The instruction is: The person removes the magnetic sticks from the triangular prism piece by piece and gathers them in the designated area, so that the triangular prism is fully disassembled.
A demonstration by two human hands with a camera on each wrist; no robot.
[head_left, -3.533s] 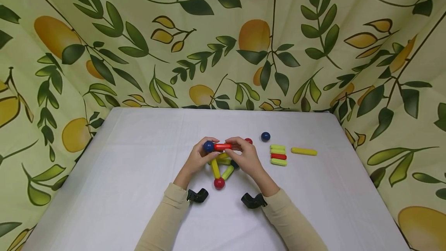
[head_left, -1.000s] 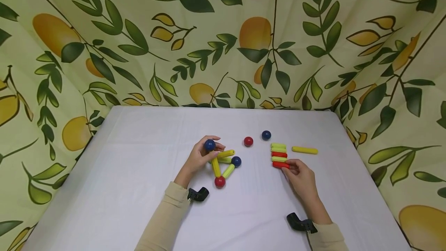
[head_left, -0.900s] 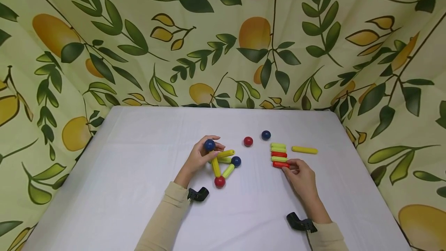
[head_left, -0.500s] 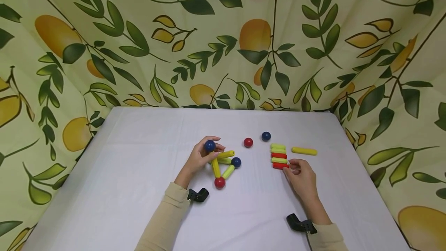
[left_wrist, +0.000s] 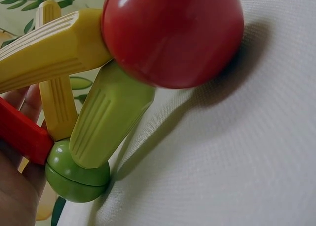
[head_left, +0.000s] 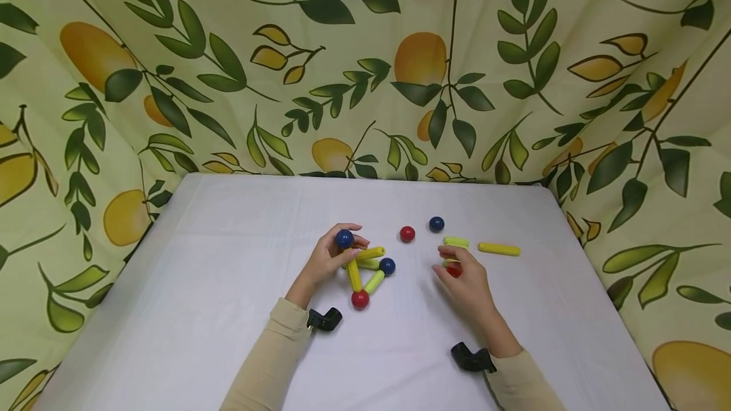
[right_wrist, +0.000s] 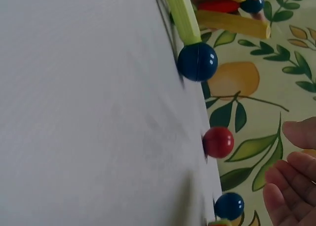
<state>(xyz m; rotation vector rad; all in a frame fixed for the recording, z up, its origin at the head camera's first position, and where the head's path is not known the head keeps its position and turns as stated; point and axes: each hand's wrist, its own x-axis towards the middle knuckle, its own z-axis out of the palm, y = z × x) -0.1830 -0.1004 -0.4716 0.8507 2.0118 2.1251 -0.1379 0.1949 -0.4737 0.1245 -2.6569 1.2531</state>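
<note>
My left hand (head_left: 328, 259) holds a magnetic ball-and-rod model (head_left: 355, 274), thumb at the upper yellow rod and fingers behind the blue ball (head_left: 344, 238). The model's lower red ball (left_wrist: 173, 33) looms large in the left wrist view, joined to yellow and light-green rods. A green ball (left_wrist: 76, 179) and red rod (left_wrist: 22, 129) also belong to it. Its second blue ball (head_left: 387, 266) sits at the right corner. Over the row of short rods my right hand (head_left: 468, 281) hovers, thumb and fingers apart, partly hiding a red rod (head_left: 454, 269). Nothing is between its fingertips in the right wrist view.
Loose on the white table (head_left: 228, 335) lie a red ball (head_left: 407, 234) and a blue ball (head_left: 436, 224) behind the right hand. A light-green rod (head_left: 456, 241) shows past the fingers, and a long yellow rod (head_left: 499, 249) lies further right. Patterned curtain (head_left: 354, 81) surrounds the table.
The right hand first took a red rod from the model and laid it at the row's near end. Now it has let go and moved left and up. The left hand stays put.
</note>
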